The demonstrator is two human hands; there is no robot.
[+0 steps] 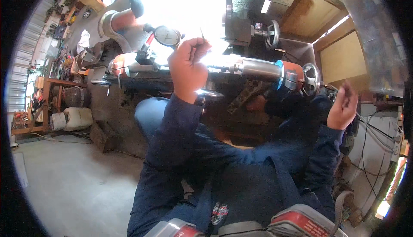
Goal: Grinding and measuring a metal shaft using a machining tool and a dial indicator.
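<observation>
Lathe tailstock (262, 70), shiny steel, orange handwheel end

Pretty cluttered workshop here: bare grey concrete floor (73, 181), corrugated metal wall (23, 56) on the left, and a wooden shelf (51, 84) crammed with tools beside it. Plywood panels (342, 58) on the right. Harsh daylight blows out the top.

left hand (188, 67): raised, fingers closed around thin metal rod (202, 35), near dial gauge (167, 36)
right hand (343, 106): loosely curled, just beside handwheel (310, 79)
lathe tailstock (262, 70): shiny cylinder, orange end
floor (73, 181): concrete
</observation>
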